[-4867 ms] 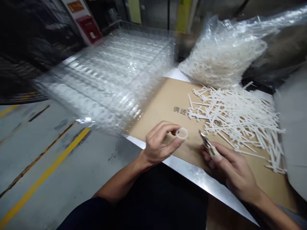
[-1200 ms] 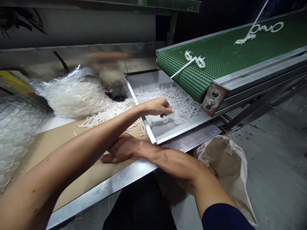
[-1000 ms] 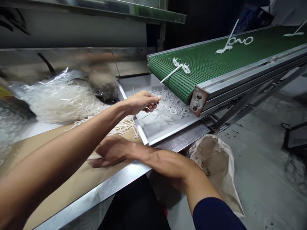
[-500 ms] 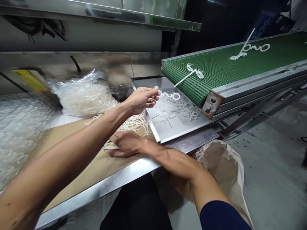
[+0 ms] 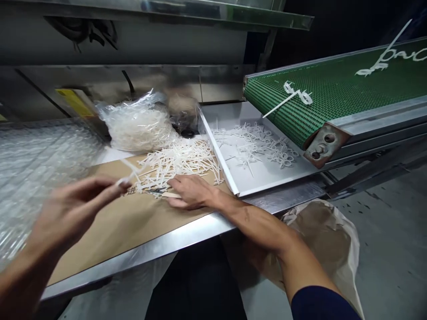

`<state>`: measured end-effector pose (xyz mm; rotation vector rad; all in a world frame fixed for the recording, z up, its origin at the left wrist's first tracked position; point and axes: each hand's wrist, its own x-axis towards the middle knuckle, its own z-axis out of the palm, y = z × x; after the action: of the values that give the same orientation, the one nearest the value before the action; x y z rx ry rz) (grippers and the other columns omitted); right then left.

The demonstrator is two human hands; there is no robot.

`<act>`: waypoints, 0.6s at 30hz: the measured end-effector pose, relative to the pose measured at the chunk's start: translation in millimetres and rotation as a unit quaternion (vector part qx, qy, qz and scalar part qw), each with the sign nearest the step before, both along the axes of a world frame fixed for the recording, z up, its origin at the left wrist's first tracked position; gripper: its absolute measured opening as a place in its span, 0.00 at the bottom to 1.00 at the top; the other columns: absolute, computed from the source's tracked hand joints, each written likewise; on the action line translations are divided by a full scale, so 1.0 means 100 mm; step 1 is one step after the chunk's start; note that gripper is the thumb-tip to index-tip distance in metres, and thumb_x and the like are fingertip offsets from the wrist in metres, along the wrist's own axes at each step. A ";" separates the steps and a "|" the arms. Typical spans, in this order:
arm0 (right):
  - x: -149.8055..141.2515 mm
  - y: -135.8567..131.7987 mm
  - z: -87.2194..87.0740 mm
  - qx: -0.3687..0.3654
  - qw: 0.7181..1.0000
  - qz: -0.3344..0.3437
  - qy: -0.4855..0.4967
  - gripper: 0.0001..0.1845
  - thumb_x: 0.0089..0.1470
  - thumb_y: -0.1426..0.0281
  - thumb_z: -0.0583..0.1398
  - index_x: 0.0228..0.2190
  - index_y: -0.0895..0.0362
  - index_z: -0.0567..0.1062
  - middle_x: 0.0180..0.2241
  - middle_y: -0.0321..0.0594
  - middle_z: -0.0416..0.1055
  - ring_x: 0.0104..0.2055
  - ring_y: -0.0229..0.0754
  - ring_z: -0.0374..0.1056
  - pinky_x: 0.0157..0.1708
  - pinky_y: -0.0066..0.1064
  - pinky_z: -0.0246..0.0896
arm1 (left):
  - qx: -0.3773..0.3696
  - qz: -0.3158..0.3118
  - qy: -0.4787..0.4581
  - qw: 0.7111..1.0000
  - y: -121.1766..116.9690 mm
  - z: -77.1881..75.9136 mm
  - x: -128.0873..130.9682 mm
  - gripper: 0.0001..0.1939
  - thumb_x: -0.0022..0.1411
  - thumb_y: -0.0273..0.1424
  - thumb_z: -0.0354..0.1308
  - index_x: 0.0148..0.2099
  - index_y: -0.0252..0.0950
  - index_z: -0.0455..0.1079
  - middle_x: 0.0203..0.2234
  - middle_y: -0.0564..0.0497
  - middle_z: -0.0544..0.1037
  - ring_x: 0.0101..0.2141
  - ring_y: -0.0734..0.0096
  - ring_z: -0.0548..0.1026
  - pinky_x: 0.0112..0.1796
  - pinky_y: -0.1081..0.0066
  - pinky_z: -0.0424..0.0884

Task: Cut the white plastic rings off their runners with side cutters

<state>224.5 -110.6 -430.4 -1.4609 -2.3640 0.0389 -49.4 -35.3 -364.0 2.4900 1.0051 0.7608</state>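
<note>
My left hand, blurred by motion, is over the left part of the brown cardboard. Thumb and fingers pinch a thin white plastic piece, smeared too. Low on the cardboard, my right hand is curled around a small tool with a pale handle and a dark metal tip; its exact kind is unclear. Just beyond the right hand spreads a heap of white plastic strips. A grey-white tray to the right holds several white plastic pieces with rings.
A green conveyor belt ends above the tray, with a white moulded piece on its end. A clear bag of white parts stands behind the heap. Clear plastic packs lie left. A lined sack stands below the table edge.
My left hand has swung from above the tray to the left over the cardboard, carrying a white piece. My right hand stays by the heap. The view has shifted left.
</note>
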 end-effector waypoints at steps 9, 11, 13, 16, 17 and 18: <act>-0.05 0.00 -0.03 -0.014 0.999 -0.035 0.011 0.20 0.66 0.58 0.57 0.50 0.61 0.72 0.45 0.52 0.77 0.46 0.53 0.72 0.47 0.42 0.68 | -0.011 0.043 0.039 0.998 -0.53 -0.79 -0.59 0.09 0.62 0.46 0.59 0.41 0.54 0.78 0.44 0.53 0.84 0.47 0.45 0.81 0.51 0.48 0.75; -0.06 0.00 -0.03 -0.014 0.999 -0.038 0.012 0.20 0.66 0.59 0.57 0.50 0.61 0.72 0.45 0.52 0.77 0.46 0.52 0.72 0.47 0.41 0.67 | -0.011 0.030 0.045 0.998 -0.52 -0.84 -0.60 0.09 0.65 0.44 0.58 0.43 0.50 0.77 0.46 0.51 0.83 0.49 0.48 0.79 0.52 0.51 0.74; -0.06 0.00 -0.03 -0.012 0.999 -0.041 0.012 0.20 0.65 0.60 0.57 0.50 0.62 0.73 0.45 0.51 0.77 0.46 0.52 0.72 0.48 0.40 0.66 | -0.008 0.023 0.064 0.998 -0.50 -0.89 -0.62 0.11 0.69 0.44 0.57 0.47 0.47 0.75 0.48 0.49 0.81 0.50 0.51 0.78 0.54 0.52 0.72; -0.06 0.01 -0.05 -0.006 0.999 -0.045 0.016 0.19 0.65 0.62 0.57 0.51 0.61 0.73 0.45 0.52 0.76 0.46 0.52 0.71 0.48 0.40 0.66 | 0.014 0.071 0.083 0.994 -0.51 -0.98 -0.63 0.19 0.70 0.48 0.56 0.53 0.41 0.71 0.48 0.45 0.80 0.50 0.51 0.76 0.54 0.52 0.70; -0.06 0.01 -0.06 -0.005 0.999 -0.044 0.019 0.19 0.64 0.62 0.58 0.52 0.61 0.72 0.45 0.52 0.77 0.46 0.52 0.71 0.48 0.40 0.65 | 0.025 0.089 0.087 0.992 -0.52 -1.01 -0.63 0.21 0.70 0.49 0.56 0.54 0.40 0.71 0.48 0.44 0.79 0.50 0.50 0.76 0.54 0.51 0.69; -0.05 0.01 -0.07 -0.003 0.999 -0.042 0.022 0.19 0.64 0.62 0.58 0.52 0.60 0.72 0.45 0.52 0.77 0.46 0.52 0.71 0.48 0.40 0.65 | 0.035 0.103 0.091 0.990 -0.53 -1.03 -0.62 0.22 0.70 0.49 0.56 0.54 0.39 0.71 0.47 0.43 0.79 0.49 0.50 0.75 0.53 0.52 0.69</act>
<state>219.3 -109.5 -437.7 -1.5444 -2.2679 0.0575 -111.7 -88.4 -467.0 2.5794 1.3378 0.6461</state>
